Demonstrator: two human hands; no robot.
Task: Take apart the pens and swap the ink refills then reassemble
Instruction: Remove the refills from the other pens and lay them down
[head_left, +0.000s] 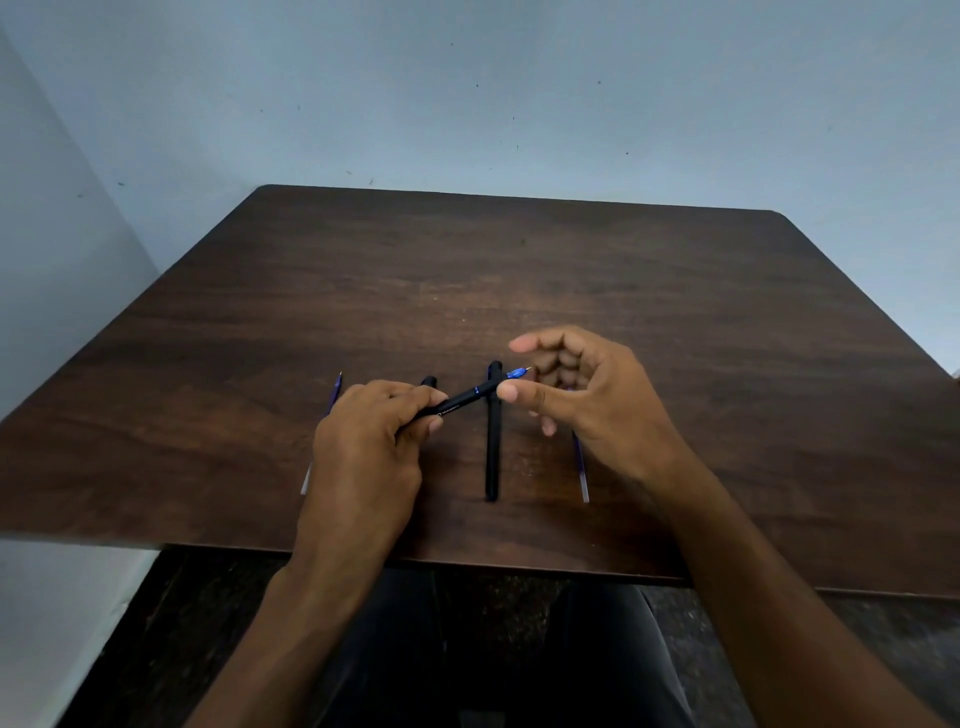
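Mid-frame, left hand (363, 436) grips the pen (467, 397) steady so the loosely open right hand (582, 384) reaches its blue tip (517, 372).

You are holding a black pen (470, 399) in your left hand (363, 441). Some small white print is showing on its side, near your fingers. The letters are too tiny and blurry to read. No other words, numbers or signs are showing anywhere that you could read.
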